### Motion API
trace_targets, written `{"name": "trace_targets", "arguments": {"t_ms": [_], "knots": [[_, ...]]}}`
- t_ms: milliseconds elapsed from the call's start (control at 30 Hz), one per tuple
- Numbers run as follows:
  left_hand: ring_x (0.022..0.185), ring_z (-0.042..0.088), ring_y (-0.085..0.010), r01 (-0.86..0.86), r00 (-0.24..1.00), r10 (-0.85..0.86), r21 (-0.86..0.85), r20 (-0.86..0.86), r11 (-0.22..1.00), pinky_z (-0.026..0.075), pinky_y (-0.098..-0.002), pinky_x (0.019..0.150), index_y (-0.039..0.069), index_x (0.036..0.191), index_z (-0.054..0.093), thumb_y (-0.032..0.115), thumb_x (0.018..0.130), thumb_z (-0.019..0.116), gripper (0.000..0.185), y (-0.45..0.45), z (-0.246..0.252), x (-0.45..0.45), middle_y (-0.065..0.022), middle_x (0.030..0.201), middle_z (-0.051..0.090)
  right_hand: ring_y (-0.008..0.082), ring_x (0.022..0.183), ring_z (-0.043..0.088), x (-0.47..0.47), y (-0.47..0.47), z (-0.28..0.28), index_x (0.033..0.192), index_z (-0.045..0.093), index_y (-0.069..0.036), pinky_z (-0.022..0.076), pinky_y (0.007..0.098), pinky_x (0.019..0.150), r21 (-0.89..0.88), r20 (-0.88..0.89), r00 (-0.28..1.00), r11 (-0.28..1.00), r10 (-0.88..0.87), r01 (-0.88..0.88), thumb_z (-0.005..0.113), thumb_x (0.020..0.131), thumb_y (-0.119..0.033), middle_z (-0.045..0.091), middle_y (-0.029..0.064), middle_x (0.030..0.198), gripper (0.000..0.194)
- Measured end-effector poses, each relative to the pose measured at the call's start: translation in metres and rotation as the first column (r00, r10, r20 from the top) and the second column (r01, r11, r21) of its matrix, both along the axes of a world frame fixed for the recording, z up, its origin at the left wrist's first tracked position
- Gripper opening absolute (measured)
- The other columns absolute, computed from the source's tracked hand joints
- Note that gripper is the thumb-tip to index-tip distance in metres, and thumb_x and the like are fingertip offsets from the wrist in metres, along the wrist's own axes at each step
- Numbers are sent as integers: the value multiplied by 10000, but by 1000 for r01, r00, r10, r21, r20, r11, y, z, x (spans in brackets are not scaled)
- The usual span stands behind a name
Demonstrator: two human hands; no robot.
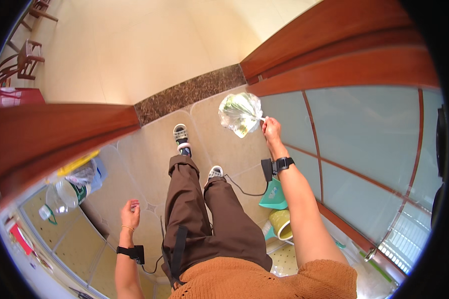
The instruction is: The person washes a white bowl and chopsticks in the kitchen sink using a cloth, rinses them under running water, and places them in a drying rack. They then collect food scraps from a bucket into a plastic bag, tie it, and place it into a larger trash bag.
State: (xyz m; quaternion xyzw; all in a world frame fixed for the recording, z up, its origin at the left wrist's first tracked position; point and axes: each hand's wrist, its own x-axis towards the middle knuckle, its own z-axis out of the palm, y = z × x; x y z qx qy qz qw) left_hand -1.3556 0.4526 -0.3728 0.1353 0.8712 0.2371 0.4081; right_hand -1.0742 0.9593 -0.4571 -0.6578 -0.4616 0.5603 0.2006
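My right hand (271, 130) is closed on the gathered neck of a clear plastic bag (241, 113). Something green and leafy shows through the bag, which is held out over the tiled floor beside the glass-paned door. My left hand (130, 213) is at the lower left, over the floor, its fingers loosely curled; I see nothing held in it. A black strap with a small box and a cable sits on each wrist.
A brown stone threshold (191, 91) crosses the doorway between wooden frames. A teal dustpan (274, 194) and a yellow-green bin (281, 224) stand under my right arm. A large plastic bottle (61, 196) lies at left. Wooden chairs (30, 59) stand far left. A glass-paned door (359, 123) is at right.
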Motion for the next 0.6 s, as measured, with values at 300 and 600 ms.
{"name": "trace_targets", "arguments": {"t_ms": [300,600], "knots": [[819,608,-170,-138,976,138,-9,168,990,473,-276,752,-12,955,563,13,805,515,161,165,-28,-143,-105,875,631,89,448,437,-179,189,-31,644,496,-78,339,228,401,-43,-165,973,987,-160,155,488,874,-232,477,3,543,277],[829,597,-149,-76,976,72,13,207,997,466,-261,745,-26,975,540,11,845,490,144,320,-25,-212,-86,872,610,122,459,475,-266,357,-99,669,506,-47,381,255,420,-36,-19,957,957,-289,288,458,871,-192,499,25,552,254]]}}
